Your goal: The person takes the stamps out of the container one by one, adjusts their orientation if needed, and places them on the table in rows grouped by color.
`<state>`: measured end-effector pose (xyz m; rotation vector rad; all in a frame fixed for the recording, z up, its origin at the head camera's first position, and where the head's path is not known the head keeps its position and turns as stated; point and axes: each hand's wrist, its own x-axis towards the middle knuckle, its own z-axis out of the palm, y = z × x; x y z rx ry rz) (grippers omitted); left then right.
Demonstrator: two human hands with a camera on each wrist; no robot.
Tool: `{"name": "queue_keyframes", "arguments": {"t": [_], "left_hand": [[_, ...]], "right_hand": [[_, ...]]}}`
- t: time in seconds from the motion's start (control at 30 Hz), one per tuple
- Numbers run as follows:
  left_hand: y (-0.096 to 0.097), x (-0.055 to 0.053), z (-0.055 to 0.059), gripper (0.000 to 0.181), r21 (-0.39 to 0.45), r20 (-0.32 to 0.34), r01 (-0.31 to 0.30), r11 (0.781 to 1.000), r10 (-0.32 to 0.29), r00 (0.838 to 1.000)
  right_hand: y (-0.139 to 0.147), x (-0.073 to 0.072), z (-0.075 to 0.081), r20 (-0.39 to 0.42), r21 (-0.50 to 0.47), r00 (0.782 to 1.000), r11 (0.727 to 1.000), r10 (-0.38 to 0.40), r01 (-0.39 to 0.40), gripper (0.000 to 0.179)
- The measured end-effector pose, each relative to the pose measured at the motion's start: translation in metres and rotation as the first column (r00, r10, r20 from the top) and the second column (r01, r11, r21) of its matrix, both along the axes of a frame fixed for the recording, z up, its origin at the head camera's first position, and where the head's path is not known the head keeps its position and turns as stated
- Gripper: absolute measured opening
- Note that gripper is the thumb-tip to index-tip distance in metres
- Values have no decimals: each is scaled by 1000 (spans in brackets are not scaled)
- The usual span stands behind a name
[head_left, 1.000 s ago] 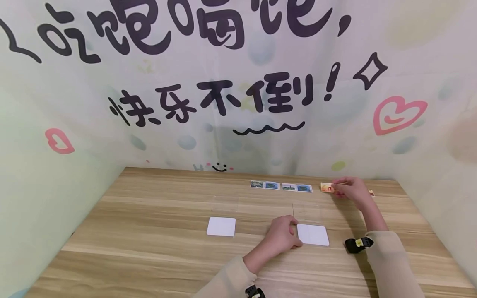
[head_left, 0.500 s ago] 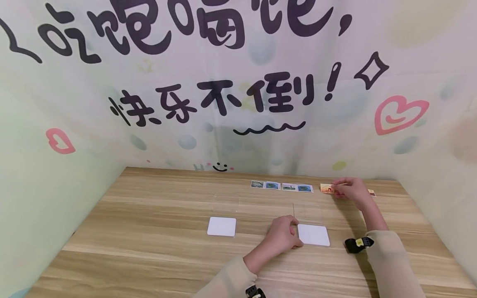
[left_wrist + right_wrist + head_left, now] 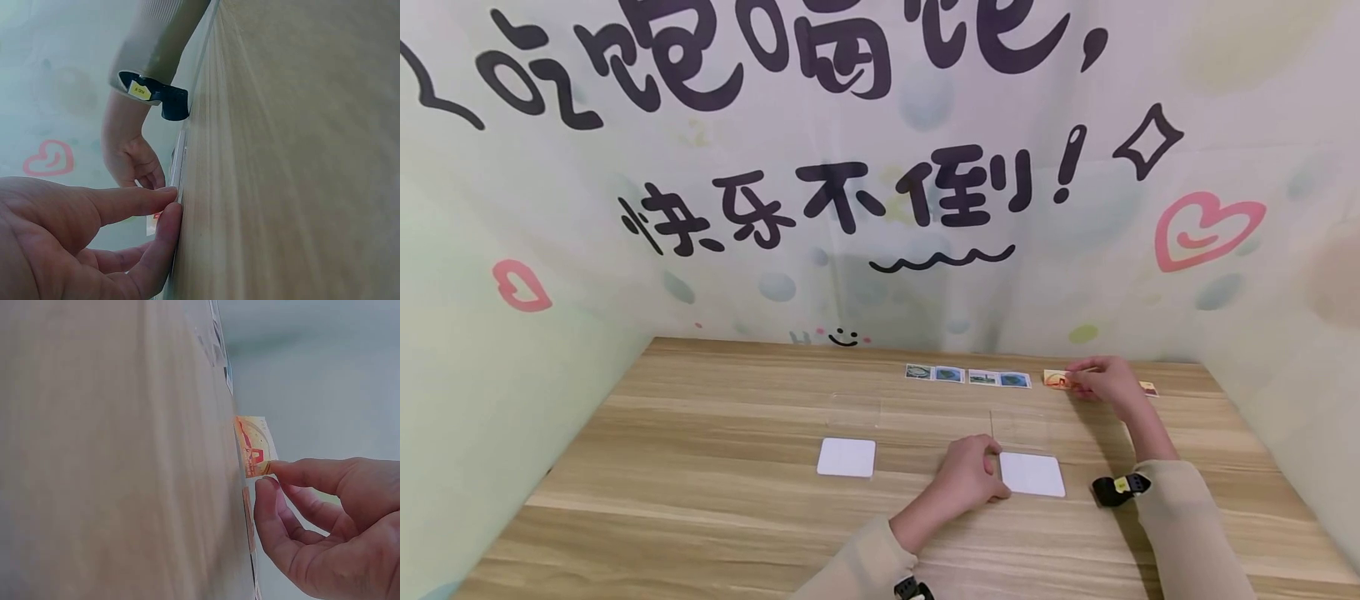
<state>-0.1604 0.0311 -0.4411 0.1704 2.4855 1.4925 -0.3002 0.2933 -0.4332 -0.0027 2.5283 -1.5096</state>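
My right hand [image 3: 1105,385] is at the back right of the table, pinching an orange-and-yellow postage stamp [image 3: 1056,379] between thumb and finger. In the right wrist view the stamp [image 3: 256,447] is raised off the tabletop, its printed face showing a red motif. My left hand [image 3: 967,475] holds the left edge of a white card [image 3: 1032,475] that lies flat, forefinger near the far corner and thumb near the close one. The left wrist view sees that card edge-on, at the left hand's [image 3: 81,244] fingertips. More orange stamps [image 3: 1148,388] lie partly hidden behind the right hand.
Several blue-green stamps [image 3: 966,376] lie in a row along the back of the wooden table [image 3: 700,467]. Another white card [image 3: 846,457] lies left of centre. A clear plastic sleeve [image 3: 853,410] and a second clear sleeve [image 3: 1021,429] lie behind the cards. A printed cloth [image 3: 760,283] hangs behind.
The stamp in my right hand has shifted very slightly left. Otherwise both hands keep their places and their holds.
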Motion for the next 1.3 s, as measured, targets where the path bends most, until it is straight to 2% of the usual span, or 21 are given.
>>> {"name": "queue_keyframes", "arguments": {"t": [0.27, 0.83, 1.3], "left_hand": [[0, 1, 1, 45, 9, 8, -5, 1000, 5, 1000], [0, 3, 2, 45, 6, 0, -1, 1000, 1, 1000], [0, 1, 2, 45, -19, -8, 2, 1000, -2, 1000]], "right_hand": [[1, -2, 2, 20, 44, 1000, 999, 8, -9, 33], [3, -7, -3, 18, 27, 1000, 999, 22, -23, 30], [2, -9, -5, 16, 64, 1000, 998, 20, -21, 30]]}}
